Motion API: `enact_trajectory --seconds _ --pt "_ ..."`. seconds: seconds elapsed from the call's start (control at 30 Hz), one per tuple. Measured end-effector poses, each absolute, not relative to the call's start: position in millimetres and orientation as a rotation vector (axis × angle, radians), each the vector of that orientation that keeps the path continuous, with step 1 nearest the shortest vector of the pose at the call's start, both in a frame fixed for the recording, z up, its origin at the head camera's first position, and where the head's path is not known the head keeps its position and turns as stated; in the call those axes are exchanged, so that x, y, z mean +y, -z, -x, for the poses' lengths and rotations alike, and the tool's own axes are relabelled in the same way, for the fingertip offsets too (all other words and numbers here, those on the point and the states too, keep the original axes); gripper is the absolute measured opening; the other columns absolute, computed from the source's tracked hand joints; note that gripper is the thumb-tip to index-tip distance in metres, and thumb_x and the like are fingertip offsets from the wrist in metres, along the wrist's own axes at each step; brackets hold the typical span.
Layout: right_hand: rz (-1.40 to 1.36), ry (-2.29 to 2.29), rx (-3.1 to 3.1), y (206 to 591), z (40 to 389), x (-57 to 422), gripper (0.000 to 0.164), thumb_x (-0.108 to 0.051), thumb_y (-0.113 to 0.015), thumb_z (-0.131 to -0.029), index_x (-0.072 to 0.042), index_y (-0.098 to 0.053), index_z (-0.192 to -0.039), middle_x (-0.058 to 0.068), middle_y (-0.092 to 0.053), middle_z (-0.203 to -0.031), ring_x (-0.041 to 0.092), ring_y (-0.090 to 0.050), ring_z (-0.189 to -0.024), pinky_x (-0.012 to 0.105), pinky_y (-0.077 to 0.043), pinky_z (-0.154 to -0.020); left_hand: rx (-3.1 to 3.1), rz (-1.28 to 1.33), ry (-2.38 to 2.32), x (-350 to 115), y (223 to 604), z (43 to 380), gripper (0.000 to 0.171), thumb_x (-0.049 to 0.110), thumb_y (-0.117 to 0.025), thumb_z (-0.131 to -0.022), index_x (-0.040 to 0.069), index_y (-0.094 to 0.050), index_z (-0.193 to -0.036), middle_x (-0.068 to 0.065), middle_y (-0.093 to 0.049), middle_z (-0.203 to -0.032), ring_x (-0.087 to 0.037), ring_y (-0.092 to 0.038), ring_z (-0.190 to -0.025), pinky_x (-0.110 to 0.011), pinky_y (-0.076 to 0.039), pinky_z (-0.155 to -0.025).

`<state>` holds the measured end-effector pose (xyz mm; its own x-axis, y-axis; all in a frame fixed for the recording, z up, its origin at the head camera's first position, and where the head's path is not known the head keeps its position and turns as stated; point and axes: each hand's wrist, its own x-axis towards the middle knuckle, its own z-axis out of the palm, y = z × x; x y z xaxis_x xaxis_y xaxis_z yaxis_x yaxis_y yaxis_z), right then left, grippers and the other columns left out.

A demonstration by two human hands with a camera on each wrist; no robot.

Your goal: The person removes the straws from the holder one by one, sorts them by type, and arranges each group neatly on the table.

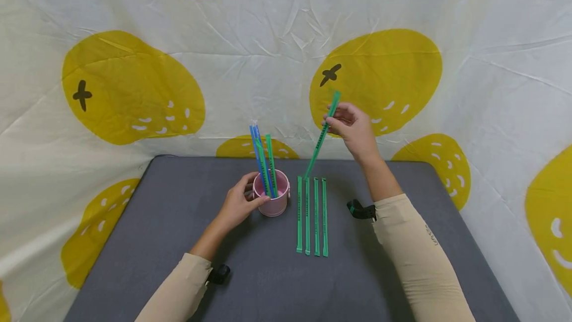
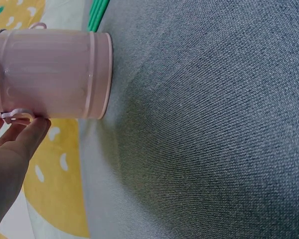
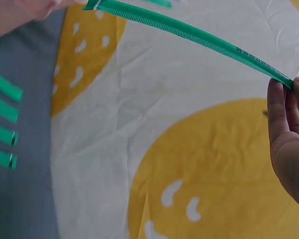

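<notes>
My left hand [image 1: 239, 201] grips the side of a small pink bucket [image 1: 273, 207], thumb at the near rim and fingers round the left side. Blue straws [image 1: 255, 138] and green paper-wrapped straws [image 1: 270, 153] stand in the bucket, leaning. In the left wrist view the fingers touch the bucket [image 2: 50, 74] beside its handle lug [image 2: 19, 114]. My right hand [image 1: 353, 125], raised over the table's far side, pinches a green wrapped straw [image 1: 322, 135] near its upper end. The straw slants down to the left; in the right wrist view part of a hand [image 3: 20, 15] overlaps its far end.
Several green wrapped straws [image 1: 316, 217] lie side by side on the dark grey table [image 1: 268, 277], right of the bucket. A white cloth with yellow shapes [image 1: 259, 78] hangs behind the table's far edge. Each wrist wears a black strap device [image 1: 361, 210].
</notes>
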<state>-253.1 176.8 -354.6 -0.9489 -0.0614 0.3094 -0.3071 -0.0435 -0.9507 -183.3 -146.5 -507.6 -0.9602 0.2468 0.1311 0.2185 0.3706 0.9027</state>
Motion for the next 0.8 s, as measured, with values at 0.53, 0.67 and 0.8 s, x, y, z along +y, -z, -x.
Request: enact_trajectory --seconds 0.53,0.67,0.8 --pt "-0.195 -1.838 -2.491 415 241 222 0.044 -0.014 -0.070 -0.100 0.006 -0.057 -0.137 0.006 -0.066 -0.105 0.000 -0.070 -0.084 0.025 -0.064 -0.078 2.583 -0.464 -1.695 -147 509 184 0.076 0.032 -0.086 -0.086 0.011 -0.049 -0.148 -0.017 -0.063 -0.139 -0.039 -0.062 -0.128 -0.051 -0.056 -0.103" --pt "-0.195 -1.818 -2.583 437 236 225 0.045 -0.010 -0.067 -0.101 0.010 -0.053 -0.139 0.025 -0.065 -0.116 0.000 -0.068 -0.082 0.024 -0.063 -0.078 2.579 -0.462 -1.698 -147 509 184 0.076 0.033 -0.086 -0.086 0.011 -0.049 -0.148 -0.019 -0.062 -0.139 -0.042 -0.060 -0.129 -0.052 -0.055 -0.103" --pt "-0.159 -1.743 -2.695 460 231 228 0.047 -0.009 -0.066 -0.102 0.011 -0.051 -0.142 0.033 -0.064 -0.121 0.014 -0.072 -0.086 0.031 -0.064 -0.080 2.586 -0.461 -1.696 -146 510 184 0.076 0.035 -0.086 -0.086 0.012 -0.049 -0.149 -0.017 -0.063 -0.138 -0.039 -0.061 -0.128 -0.051 -0.056 -0.103"
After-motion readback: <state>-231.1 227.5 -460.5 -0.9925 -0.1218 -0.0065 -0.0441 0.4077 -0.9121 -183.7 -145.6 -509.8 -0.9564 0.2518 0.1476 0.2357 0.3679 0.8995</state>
